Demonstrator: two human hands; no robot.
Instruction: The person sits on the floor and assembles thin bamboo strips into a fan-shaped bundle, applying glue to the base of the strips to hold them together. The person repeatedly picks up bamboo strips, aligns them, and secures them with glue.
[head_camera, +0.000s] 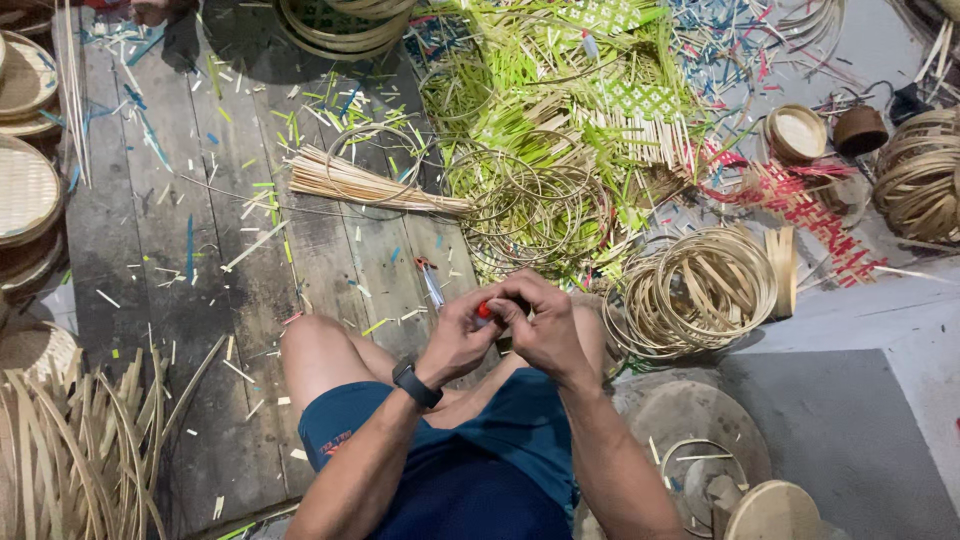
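I sit on a wooden floor with my knees up. My left hand (458, 332), with a black watch (416, 384) on its wrist, and my right hand (543, 325) meet in front of my knees. Both pinch a small red-handled tool (484, 311); its blade or tip is hidden by my fingers. A narrow metal blade with a red tip (431, 282) lies on the planks just beyond my left hand.
A bundle of thin bamboo sticks (370, 187) lies ahead. Bamboo hoops (700, 285) pile up at right, green strips and woven pieces (570, 90) beyond. Woven trays (25, 190) sit at left, bent splints (70, 440) at lower left, round wooden discs (770, 510) at lower right.
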